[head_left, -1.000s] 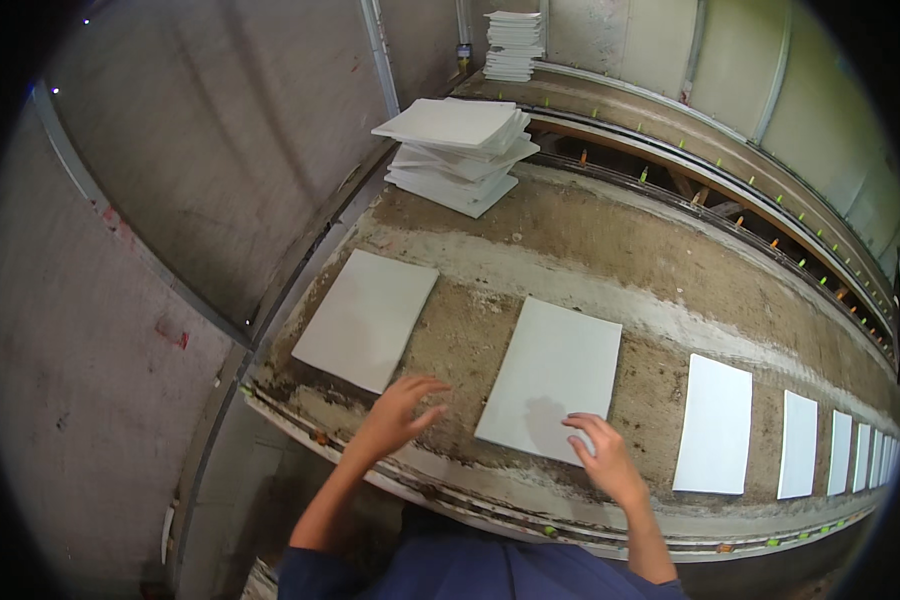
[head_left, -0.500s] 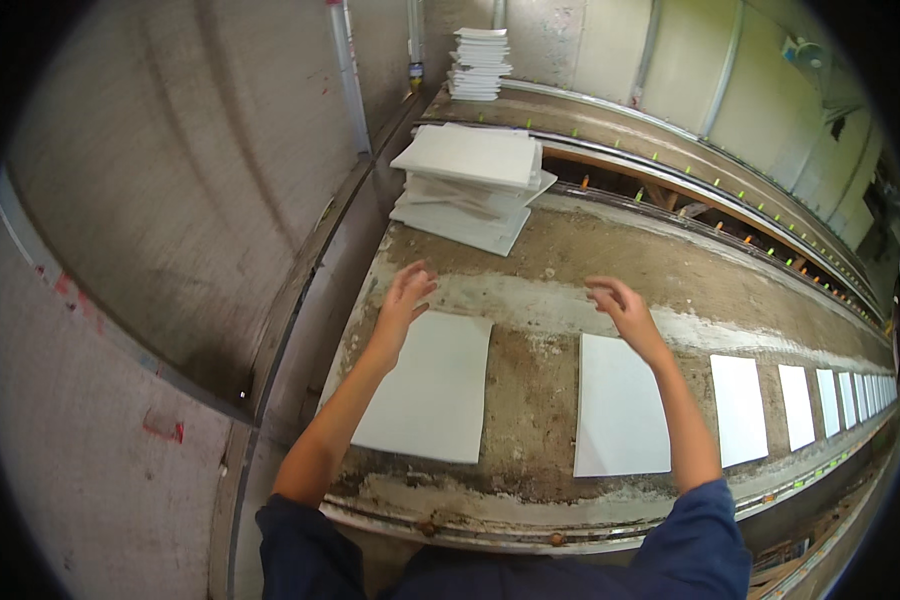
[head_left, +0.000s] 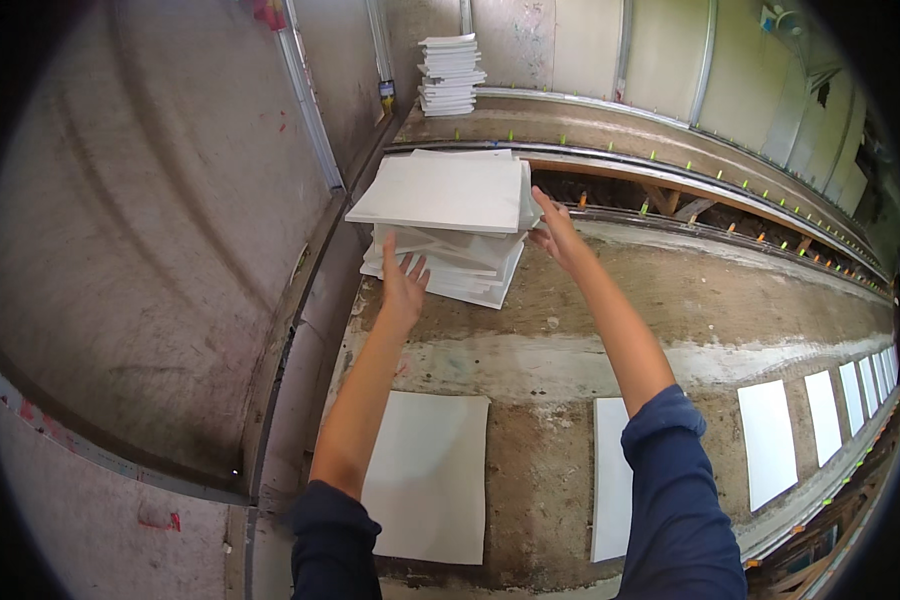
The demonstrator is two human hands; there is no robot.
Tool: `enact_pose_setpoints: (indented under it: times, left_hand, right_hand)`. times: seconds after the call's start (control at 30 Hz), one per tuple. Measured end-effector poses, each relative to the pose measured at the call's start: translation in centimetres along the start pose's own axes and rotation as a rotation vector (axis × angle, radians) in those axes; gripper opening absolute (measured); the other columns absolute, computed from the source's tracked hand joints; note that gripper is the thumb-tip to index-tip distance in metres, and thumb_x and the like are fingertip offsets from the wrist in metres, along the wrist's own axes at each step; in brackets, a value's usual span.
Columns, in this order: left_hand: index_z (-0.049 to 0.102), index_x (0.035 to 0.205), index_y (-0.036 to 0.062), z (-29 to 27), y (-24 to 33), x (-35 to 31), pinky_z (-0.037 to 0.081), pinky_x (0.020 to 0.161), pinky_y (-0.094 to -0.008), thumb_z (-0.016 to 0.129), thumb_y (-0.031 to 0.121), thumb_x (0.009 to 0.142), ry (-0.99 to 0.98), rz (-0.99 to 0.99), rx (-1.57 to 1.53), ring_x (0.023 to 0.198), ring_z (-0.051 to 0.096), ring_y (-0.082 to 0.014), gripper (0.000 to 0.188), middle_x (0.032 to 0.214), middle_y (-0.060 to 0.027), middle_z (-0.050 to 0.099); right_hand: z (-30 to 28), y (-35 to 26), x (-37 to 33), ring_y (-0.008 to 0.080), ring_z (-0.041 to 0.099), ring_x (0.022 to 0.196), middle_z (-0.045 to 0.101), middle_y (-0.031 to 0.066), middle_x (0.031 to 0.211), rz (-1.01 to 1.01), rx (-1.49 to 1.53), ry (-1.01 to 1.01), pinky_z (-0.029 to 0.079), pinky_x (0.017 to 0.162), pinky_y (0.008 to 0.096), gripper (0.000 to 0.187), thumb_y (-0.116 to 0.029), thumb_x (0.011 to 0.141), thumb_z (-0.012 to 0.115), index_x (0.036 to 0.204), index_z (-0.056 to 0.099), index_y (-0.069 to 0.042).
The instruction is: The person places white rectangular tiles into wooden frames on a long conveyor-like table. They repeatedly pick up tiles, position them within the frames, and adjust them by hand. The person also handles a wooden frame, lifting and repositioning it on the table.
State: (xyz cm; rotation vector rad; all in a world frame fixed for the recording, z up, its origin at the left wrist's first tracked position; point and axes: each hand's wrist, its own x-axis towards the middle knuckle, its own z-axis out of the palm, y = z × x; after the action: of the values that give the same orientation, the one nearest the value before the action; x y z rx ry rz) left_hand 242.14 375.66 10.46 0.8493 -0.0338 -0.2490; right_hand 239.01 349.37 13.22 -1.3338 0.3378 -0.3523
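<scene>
A thick, uneven stack of white sheets (head_left: 438, 195) sits at the far left of the long worktable, some lower sheets skewed. In front of its near side is my left hand (head_left: 404, 288), fingers spread and pointing up, with nothing in it. By the stack's right side my right hand (head_left: 560, 232) is open, fingers apart and at or very near the sheets' edges; whether they touch I cannot tell. Below my left forearm a single white sheet (head_left: 432, 480) lies flat on the table. Another white sheet (head_left: 610, 480) is partly covered by my right sleeve.
More single sheets (head_left: 768, 440) run in a row toward the right. A taller, narrower white stack (head_left: 450, 75) stands on a far ledge. Beyond the table runs a rail (head_left: 670, 225) with small coloured pegs, beside a dark gap. A grey wall panel (head_left: 170, 180) borders the left.
Both hands have moved forward, from above the two nearest flat sheets to the front and right side of the big stack. The view has shifted too.
</scene>
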Motion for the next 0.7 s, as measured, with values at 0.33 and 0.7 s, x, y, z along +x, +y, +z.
enact_pose_setpoints:
  times: [0.33,0.7]
  left_hand:
    - [0.023,0.140,0.0079,6.0,-4.1,5.3,0.021,0.108,-0.0365,0.062,0.059,0.075,-0.149,-0.073,-0.035,0.126,0.030,-0.0235,0.091,0.135,-0.0108,0.033]
    - [0.028,0.138,0.0074,6.4,-3.3,4.8,0.018,0.107,-0.0394,0.057,0.060,0.075,-0.164,0.000,-0.064,0.125,0.032,-0.0227,0.088,0.134,-0.0098,0.037]
  right_hand:
    - [1.8,0.9,3.2,0.0293,0.051,0.107,0.050,0.0143,0.124,0.100,-0.007,-0.076,0.041,0.086,0.0497,0.077,-0.040,0.075,0.070,0.131,0.039,0.001]
    - [5.7,-0.1,0.3,0.0301,0.048,0.112,0.043,0.0210,0.124,0.028,0.161,0.133,0.044,0.082,0.0472,0.085,-0.022,0.071,0.074,0.135,0.022,-0.001]
